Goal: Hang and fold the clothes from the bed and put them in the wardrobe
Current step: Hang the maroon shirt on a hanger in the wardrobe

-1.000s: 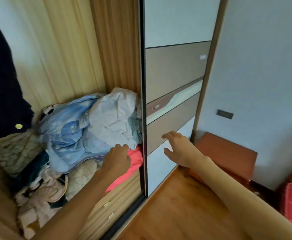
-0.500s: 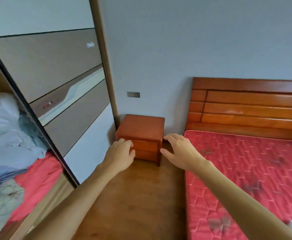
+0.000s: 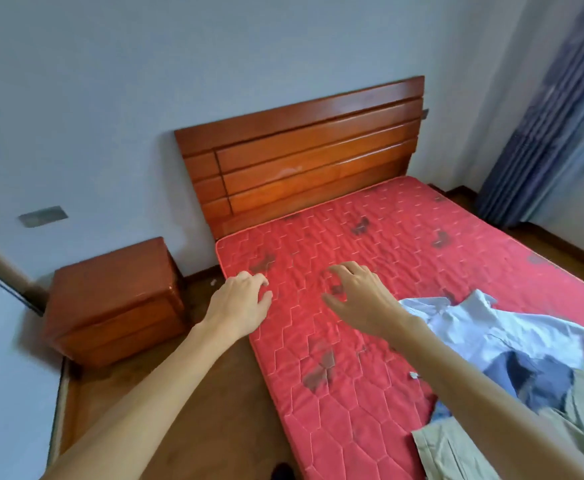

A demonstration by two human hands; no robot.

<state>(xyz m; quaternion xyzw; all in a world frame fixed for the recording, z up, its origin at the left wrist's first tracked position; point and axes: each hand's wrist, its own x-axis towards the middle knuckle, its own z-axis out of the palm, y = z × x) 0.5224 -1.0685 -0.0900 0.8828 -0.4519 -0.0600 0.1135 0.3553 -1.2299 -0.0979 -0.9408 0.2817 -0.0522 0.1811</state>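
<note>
Red quilted mattress (image 3: 370, 341) fills the bedroom; left hand (image 3: 240, 303) and right hand (image 3: 359, 299) hover empty, fingers loosely spread, poised for the pale blue shirt (image 3: 491, 327) alongside.

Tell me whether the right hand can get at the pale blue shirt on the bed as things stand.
Probably yes. The right hand is empty and open above the red mattress, and the pale blue shirt lies just beside its forearm, on top of the pile, with nothing covering it.
</note>
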